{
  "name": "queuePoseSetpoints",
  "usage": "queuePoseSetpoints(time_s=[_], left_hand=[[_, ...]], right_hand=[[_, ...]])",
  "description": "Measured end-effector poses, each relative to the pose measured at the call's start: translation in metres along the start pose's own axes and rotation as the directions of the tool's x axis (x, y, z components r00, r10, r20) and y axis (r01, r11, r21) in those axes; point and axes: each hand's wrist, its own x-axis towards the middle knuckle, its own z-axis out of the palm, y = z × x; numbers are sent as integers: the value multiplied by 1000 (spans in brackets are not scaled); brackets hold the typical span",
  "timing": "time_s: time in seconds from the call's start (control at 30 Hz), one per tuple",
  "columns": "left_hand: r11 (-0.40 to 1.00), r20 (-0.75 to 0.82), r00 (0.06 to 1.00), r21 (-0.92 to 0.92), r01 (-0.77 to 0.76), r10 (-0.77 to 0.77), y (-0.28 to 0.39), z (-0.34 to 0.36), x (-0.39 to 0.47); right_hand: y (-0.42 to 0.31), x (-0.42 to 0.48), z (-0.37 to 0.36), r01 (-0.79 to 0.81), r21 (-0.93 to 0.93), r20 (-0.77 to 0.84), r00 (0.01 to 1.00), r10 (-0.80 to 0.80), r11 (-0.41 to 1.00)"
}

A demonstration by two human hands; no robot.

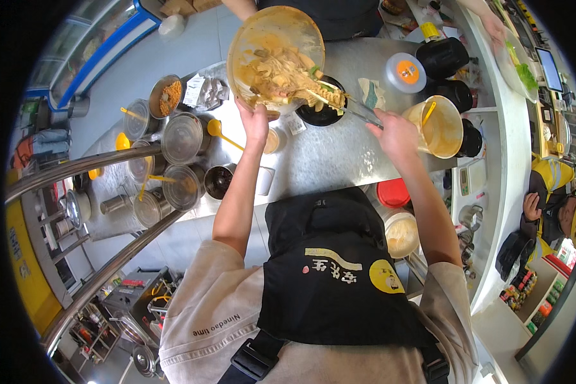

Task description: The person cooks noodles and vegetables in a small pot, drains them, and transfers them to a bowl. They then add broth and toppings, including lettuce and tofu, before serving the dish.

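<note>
My left hand (pixel 255 122) grips the near rim of a large sauce-stained mixing bowl (pixel 245 57), tilted towards the right. Sauced noodles and other food pieces (pixel 288 77) lie in it and spill over its lower right edge. Metal tongs (pixel 357 109) are in my right hand (pixel 396 134), their tips against the noodles at the bowl's lip. Below that lip sits a black takeaway bowl (pixel 319 113) on the steel table (pixel 312 156), partly covered by the food. A small receipt (pixel 295 124) lies beside the black bowl.
Lidded steel canisters (pixel 182 137) crowd the table's left side, near a yellow ladle (pixel 216 128) and crumpled receipts (pixel 204 93). On the right stand a stained tub (pixel 434 127), a round white-lidded container (pixel 405 73) and black bowl stacks (pixel 441 57). Another person (pixel 345 19) stands across the table.
</note>
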Motion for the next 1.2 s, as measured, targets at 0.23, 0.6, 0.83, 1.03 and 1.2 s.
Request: queuePoseSetpoints(time_s=[0.23, 0.6, 0.83, 1.03, 1.2], left_hand=[[998, -32, 998, -9, 63, -63, -2, -1, -3], [1000, -2, 1000, -1, -19, 19, -14, 5, -6], [999, -13, 999, 13, -48, 48, -18, 4, 0], [998, -22, 999, 52, -39, 40, -14, 4, -2], [996, -24, 999, 88, -29, 31, -5, 7, -9]], right_hand=[[4, 1, 3, 5, 72, 3, 1000, -5, 997], [-46, 43, 24, -61, 73, 98, 994, 54, 995], [-25, 26, 21, -30, 26, 34, 999, 29, 999], [-9, -4, 11, -80, -6, 88, 993, 80, 997], [8, -22, 3, -50, 91, 39, 998, 46, 995]])
